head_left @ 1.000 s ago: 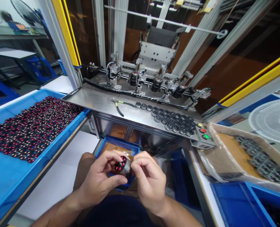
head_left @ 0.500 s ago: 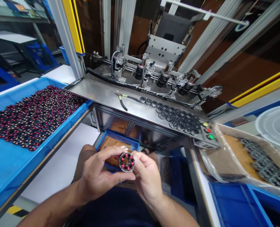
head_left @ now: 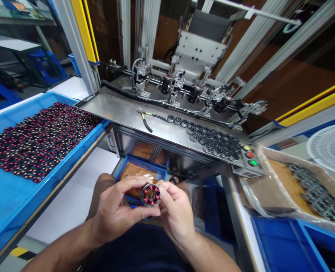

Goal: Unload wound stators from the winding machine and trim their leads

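A small round wound stator (head_left: 150,195), grey metal with red coils, is held face-up between both hands low in the middle of the view. My left hand (head_left: 115,213) pinches it from the left with thumb below and fingers above. My right hand (head_left: 175,213) grips its right edge with the fingertips. Both hands hover above my lap, in front of a small blue bin (head_left: 122,169) lined with brown paper.
A large blue tray (head_left: 6,204) of wound stators is at the left. A steel shelf (head_left: 119,113) carries pliers (head_left: 143,120) and bare grey cores (head_left: 215,141). The winding machine (head_left: 184,87) stands behind. Three buttons (head_left: 249,155) and a cardboard box of cores (head_left: 311,190) are at the right.
The stator was turned from side-on to face-up between my fingers one second ago. Since half a second ago it shifted only slightly; the camera also moved a little.
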A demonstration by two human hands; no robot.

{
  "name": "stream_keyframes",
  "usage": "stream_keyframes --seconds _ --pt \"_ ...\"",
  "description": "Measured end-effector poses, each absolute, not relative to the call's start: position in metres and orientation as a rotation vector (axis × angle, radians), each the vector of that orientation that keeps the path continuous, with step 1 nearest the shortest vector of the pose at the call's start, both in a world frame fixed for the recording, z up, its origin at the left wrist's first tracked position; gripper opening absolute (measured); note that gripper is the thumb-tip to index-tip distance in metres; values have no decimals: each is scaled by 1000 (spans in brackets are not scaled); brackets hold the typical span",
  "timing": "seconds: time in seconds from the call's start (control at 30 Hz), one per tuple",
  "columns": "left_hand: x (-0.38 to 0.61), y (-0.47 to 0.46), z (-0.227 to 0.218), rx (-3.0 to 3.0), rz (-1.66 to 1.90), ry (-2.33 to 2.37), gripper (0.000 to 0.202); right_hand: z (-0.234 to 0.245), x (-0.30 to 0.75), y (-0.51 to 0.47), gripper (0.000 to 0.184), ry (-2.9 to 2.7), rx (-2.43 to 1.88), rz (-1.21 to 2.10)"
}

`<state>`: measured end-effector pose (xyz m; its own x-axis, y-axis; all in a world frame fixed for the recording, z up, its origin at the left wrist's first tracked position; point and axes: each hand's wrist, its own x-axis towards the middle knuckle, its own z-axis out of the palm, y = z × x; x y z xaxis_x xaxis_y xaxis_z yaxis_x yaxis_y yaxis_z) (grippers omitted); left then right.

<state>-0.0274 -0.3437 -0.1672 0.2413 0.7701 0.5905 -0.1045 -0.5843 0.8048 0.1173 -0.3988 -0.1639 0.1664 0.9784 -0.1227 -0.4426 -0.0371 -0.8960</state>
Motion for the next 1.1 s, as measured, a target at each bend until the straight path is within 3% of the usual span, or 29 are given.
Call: stream_keyframes --seconds 0.37,0.83,0.97,1.1 --pt "-24 -337 -156 1932 1480 384 60 -169 120 -400 25 -708 -999 1295" --pt "-28 -342 -158 1985 1400 342 75 -165 122 -401 25 -779 -935 1222" --pt "-29 -347 -167 1930 1330 360 73 -159 122 -399 25 -869 -957 1103" --pt "-27 -353 -169 1574 1231 409 64 -146 130 -398 16 -1197 -1049 661"
